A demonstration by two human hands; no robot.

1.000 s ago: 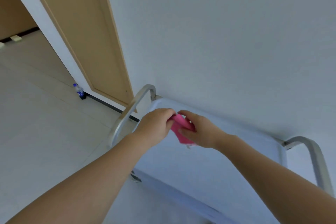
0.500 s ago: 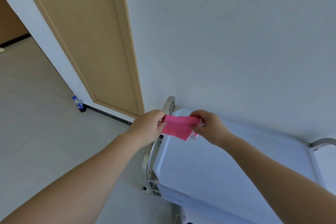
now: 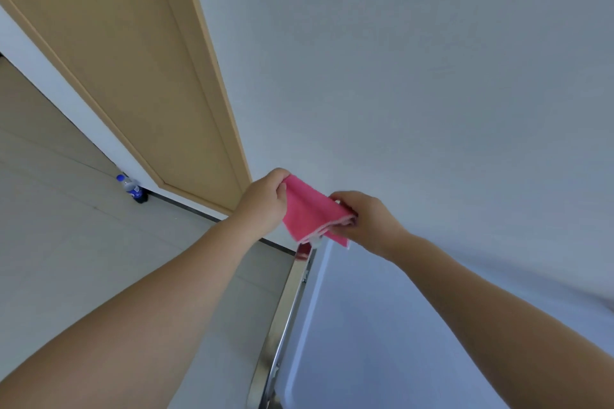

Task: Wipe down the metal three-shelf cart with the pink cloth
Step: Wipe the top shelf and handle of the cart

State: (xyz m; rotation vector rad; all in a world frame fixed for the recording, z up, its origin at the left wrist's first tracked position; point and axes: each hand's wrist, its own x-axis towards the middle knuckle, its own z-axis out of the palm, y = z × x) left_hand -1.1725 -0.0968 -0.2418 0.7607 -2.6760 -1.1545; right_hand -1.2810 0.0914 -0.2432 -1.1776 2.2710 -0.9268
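- Head view: both bare forearms reach forward and up, and the folded pink cloth (image 3: 310, 214) is stretched between the two hands in the air, above the near end of the shiny metal cart (image 3: 349, 325).
- The left hand (image 3: 264, 201) has its fingers curled around the cloth's upper left edge.
- The right hand (image 3: 363, 217) pinches the lower right edge.
- A tan wooden door (image 3: 126, 53) stands at left, with a small blue-labelled plastic bottle (image 3: 131, 189) on the floor by its foot.
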